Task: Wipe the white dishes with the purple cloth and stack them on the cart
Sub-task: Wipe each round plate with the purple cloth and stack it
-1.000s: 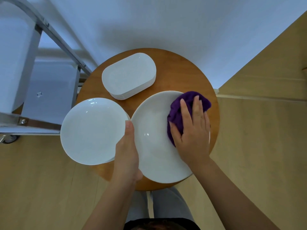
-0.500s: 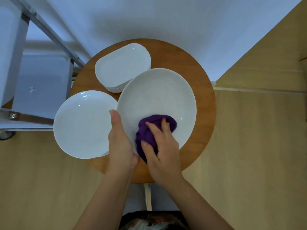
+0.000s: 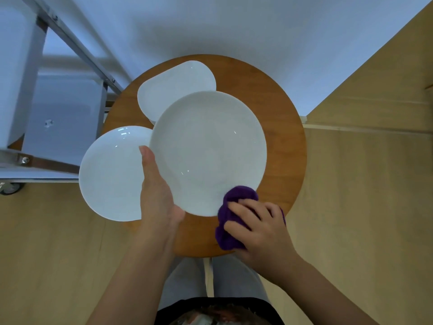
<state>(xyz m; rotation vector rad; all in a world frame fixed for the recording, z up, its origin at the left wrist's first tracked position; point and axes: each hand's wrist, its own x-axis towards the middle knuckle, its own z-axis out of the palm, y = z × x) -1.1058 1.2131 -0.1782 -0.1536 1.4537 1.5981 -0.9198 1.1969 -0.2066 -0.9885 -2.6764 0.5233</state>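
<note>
Fingers of the right hand (image 3: 260, 228) curl over a bunched purple cloth (image 3: 230, 221) and grip it at the lower right edge of a large round white plate (image 3: 208, 152). That plate sits in the middle of the frame, over a round wooden surface (image 3: 285, 146). The left hand (image 3: 158, 195) holds the plate at its lower left rim: the thumb lies straight along the edge, while the other fingers go under the plate and are hidden, so how far they curl cannot be told.

Left of the held plate, a second round white plate (image 3: 112, 174) rests on the surface and overhangs its left edge; the left hand crosses over its right side. Above, toward the upper middle of the frame, a white rounded-rectangle dish (image 3: 173, 87) lies partly covered by the held plate's upper left rim. Whether it is one dish or several cannot be told.

At the upper left of the frame stands a cart with a metal frame (image 3: 70, 43) and a pale shelf (image 3: 63, 113); one wheel (image 3: 10, 187) shows at the left edge. A white wall (image 3: 234, 24) fills the top of the frame, and a light wooden floor (image 3: 363, 184) runs along the right and bottom. The person's grey trouser legs (image 3: 187, 277) show below the surface.
</note>
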